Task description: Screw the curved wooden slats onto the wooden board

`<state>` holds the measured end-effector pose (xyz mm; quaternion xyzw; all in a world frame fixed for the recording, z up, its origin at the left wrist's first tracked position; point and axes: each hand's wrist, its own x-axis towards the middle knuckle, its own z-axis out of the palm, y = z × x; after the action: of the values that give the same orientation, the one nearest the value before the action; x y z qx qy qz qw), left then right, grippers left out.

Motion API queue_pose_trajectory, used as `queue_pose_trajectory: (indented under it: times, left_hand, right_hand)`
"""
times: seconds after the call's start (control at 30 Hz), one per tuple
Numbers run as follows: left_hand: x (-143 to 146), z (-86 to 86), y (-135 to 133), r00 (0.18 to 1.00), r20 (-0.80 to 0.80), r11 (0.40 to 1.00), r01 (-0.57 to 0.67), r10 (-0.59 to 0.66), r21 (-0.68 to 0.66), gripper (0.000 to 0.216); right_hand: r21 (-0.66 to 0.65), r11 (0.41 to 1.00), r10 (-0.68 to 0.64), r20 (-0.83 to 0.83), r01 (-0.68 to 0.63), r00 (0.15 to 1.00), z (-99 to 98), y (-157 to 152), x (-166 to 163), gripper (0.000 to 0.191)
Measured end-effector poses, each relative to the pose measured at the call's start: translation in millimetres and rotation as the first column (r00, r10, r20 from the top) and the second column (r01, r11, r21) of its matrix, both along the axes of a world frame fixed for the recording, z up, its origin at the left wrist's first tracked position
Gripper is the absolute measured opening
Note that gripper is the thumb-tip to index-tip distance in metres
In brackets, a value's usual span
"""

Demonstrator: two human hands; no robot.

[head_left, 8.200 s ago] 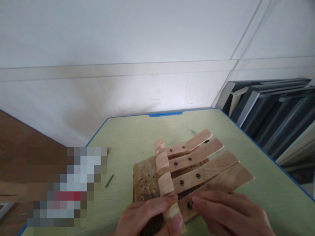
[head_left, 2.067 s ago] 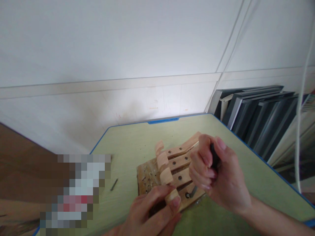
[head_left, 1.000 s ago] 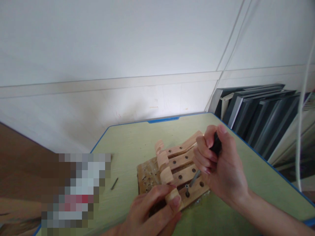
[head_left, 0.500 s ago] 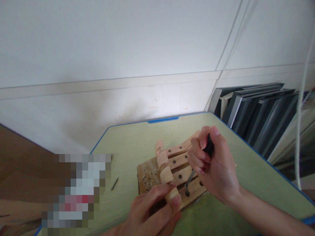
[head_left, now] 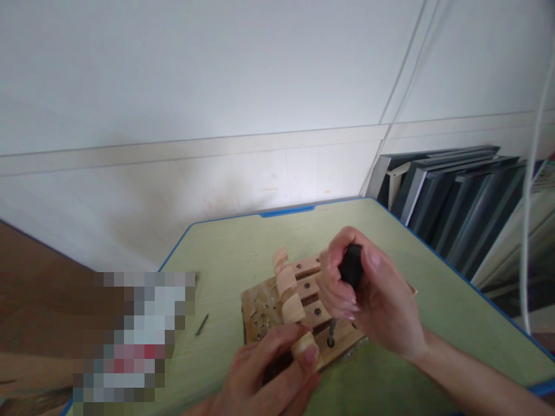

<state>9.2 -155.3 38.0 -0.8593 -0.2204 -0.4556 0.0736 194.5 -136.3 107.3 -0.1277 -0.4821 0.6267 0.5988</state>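
Observation:
My right hand is closed around the black handle of a screwdriver. Its metal shaft points down to a hole in the nearest wooden piece; the fingers partly cover the shaft. My left hand pinches the rounded, raised end of that same piece between thumb and fingers. Beyond it lie several similar wooden pieces side by side, with dark screws in their holes. They rest on a worn, stained wooden board. My right hand hides their right-hand parts.
A loose screw lies on the pale green table, left of the board. A blurred-out item is at the table's left edge. Dark panels lean at the right, near a white cable. A white wall stands behind.
My right hand has moved left, bringing the screwdriver more upright over the hole in the nearest piece. The left hand keeps its hold in the same place.

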Motion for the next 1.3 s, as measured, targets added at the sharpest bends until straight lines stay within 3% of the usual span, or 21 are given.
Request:
queue_pose_trajectory:
  times: [0.2, 0.37, 0.7, 0.87, 1.3]
  left_hand:
    - [2, -2.0, 1, 0.999, 0.033, 0.999, -0.038, 0.038, 0.003, 0.013]
    - [3, -3.4, -1, 0.999, 0.035, 1.0, -0.01, 0.01, -0.008, 0.014]
    - [1, -3.4, -4, 0.998, 0.044, 0.999, -0.035, 0.036, -0.021, 0.016]
    - [3, -0.9, -3, 0.999, 0.027, 0.999, -0.037, 0.038, -0.036, 0.016]
    - [0, -0.6, -5, 1.0, -0.008, 0.999, -0.012, 0.012, -0.041, 0.016]
  right_hand:
    - [0.083, 0.996, 0.027, 0.041, -0.031, 0.999, -18.1, -7, -7, 0.02]
    - [0.155, 0.984, -0.094, 0.071, 0.082, 0.993, -34.3, -11, -16, 0.022]
    - [0.081, 0.953, -0.283, -0.095, 0.291, 0.954, -7.5, -9, -9, 0.016]
    - [0.057, 0.918, -0.384, -0.124, 0.393, 0.915, -8.4, -3, -11, 0.012]
    - [0.043, 0.944, -0.323, -0.058, 0.326, 0.945, -12.3, 0, -15, 0.01]
